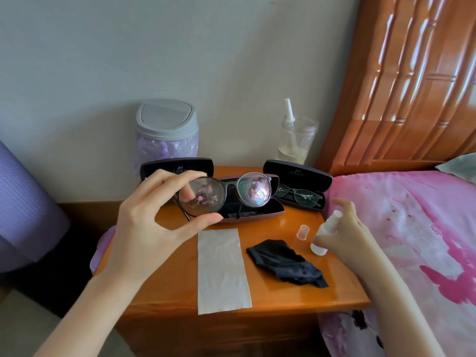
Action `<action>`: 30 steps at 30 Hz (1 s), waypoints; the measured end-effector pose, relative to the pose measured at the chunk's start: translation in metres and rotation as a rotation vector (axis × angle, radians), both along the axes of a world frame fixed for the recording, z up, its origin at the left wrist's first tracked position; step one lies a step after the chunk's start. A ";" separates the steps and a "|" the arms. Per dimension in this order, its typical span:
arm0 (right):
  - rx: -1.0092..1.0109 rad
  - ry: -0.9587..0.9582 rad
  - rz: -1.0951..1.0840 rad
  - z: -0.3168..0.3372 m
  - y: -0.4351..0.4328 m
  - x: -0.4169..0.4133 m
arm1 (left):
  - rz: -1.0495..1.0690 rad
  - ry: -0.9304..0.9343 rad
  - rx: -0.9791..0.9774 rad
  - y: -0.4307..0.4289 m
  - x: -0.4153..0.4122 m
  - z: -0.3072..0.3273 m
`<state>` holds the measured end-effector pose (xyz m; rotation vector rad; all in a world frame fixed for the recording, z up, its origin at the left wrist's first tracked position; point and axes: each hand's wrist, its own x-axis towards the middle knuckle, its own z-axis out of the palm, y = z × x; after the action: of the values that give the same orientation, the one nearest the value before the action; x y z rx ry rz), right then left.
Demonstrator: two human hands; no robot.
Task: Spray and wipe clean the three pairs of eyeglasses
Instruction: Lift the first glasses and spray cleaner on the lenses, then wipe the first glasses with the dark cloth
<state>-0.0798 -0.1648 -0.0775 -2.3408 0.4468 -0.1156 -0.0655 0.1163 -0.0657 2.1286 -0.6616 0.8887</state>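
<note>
Evidently mid-spray, pair 1: my L hand point(144, 228) pinched glasses point(224, 194) by a rim, R hand point(347, 228) gripped spray bottle point(325, 237); next prob. needed aim at drier lens.

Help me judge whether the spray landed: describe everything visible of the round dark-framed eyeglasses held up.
The round dark-framed eyeglasses are held upright, lenses facing the camera, above the orange wooden nightstand. The left hand pinches one lens rim, thumb below, fingers above. That lens shows pink reflections; the other is beaded with droplets. Thin dark temples trail behind and below.
</note>
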 end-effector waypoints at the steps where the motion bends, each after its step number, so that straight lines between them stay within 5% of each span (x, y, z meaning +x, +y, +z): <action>1: -0.002 0.007 0.010 0.000 -0.001 -0.001 | 0.000 0.001 -0.002 0.000 0.000 0.000; 7: -0.165 -0.537 0.133 0.024 0.005 -0.015 | 0.006 0.008 -0.018 0.002 -0.002 0.002; 9: -0.182 -0.365 0.348 0.029 0.018 -0.025 | 0.009 0.010 -0.021 0.002 -0.002 0.002; 12: -0.381 0.147 0.553 0.009 0.034 -0.024 | 0.006 0.013 -0.035 0.002 -0.002 0.002; 18: -0.509 0.171 0.545 -0.018 0.041 -0.005 | -0.005 0.005 -0.060 0.002 -0.003 0.002; 23: 0.299 -0.167 0.330 -0.009 0.033 -0.004 | 0.009 0.008 -0.067 0.002 -0.004 0.002; 27: 0.994 -0.172 0.284 0.000 0.041 -0.007 | 0.023 0.023 -0.070 0.001 -0.006 0.001; 30: 1.310 -0.165 0.273 0.005 0.052 -0.006 | 0.024 0.011 -0.057 -0.002 -0.009 -0.001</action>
<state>-0.0858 -0.1129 -0.0726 -1.0646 0.0417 0.0995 -0.0746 0.1143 -0.0662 2.0930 -0.5991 0.8977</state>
